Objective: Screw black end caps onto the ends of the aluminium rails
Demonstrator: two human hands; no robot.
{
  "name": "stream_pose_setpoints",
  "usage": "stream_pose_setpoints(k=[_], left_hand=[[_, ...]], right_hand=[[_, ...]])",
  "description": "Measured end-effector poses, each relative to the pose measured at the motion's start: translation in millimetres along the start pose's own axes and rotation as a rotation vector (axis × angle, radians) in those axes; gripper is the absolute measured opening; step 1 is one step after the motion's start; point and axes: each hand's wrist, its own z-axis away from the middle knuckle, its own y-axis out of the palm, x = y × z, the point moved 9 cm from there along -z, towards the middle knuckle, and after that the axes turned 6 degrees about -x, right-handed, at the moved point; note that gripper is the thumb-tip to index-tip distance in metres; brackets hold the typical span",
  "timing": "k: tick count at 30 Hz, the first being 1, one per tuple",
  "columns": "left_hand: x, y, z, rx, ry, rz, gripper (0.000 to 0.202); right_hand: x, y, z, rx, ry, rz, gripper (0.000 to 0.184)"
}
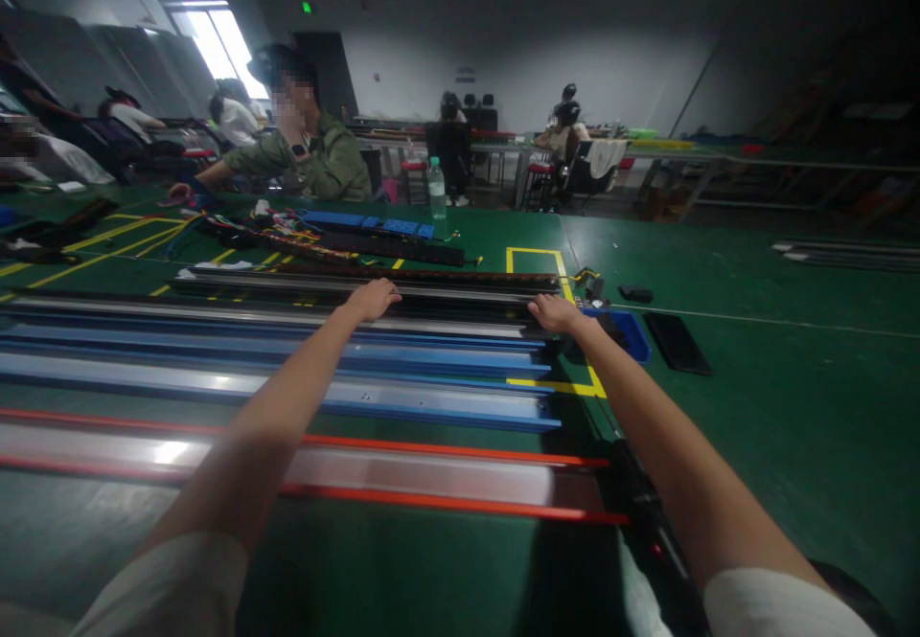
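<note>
Both bare arms reach across a green-topped work table to a long dark metal rail that lies crosswise at its far side, beyond the other rails.

The left hand rests palm down on the rail's middle stretch, fingers together and laid over its top. Whether they hook the far edge cannot be told. The right hand sits on the rail's right end, fingers bent over it. How firmly it grips is not clear either. The two hands are well apart along the same rail.

Nearer the person, several long silver rails with blue edges lie side by side, parallel to the dark one. Nearer still lies a broad silver rail with red edges.

Just beside the right hand stands a small blue plastic bin, with a flat black rectangular slab to its right. Yellow tape lines mark a box on the table under the rails' right ends.

Behind the dark rail lie a bundle of coloured wires and a clear plastic water bottle standing upright. A person in an olive-green jacket sits at the table's far left side.
</note>
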Motion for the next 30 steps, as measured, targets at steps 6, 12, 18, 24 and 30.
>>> stream_pose_setpoints(k=[6, 12, 18, 24, 30], left_hand=[[-3.7, -15.8, 21.4, -0.100, 0.119, -0.093, 0.051], [22.3, -14.5, 62.9, -0.004, 0.298, -0.148, 0.038], [55.4, -8.1, 66.6, 0.029, 0.230, -0.220, 0.033], [52.8, -7.2, 56.1, 0.063, 0.206, -0.254, 0.025], [48.9, -10.4, 52.5, 0.052, 0.180, -0.264, 0.022]], right_hand=[[9.6, -18.1, 14.0, -0.115, -0.012, -0.022, 0.040], [26.9, -34.8, 52.1, -0.139, -0.147, -0.078, 0.031], [33.2, -18.0, 68.3, -0.091, -0.188, -0.137, 0.046], [32.3, 13.4, 67.3, -0.039, -0.152, -0.176, 0.075], [27.7, 28.7, 60.6, 0.056, -0.074, -0.193, 0.094]])
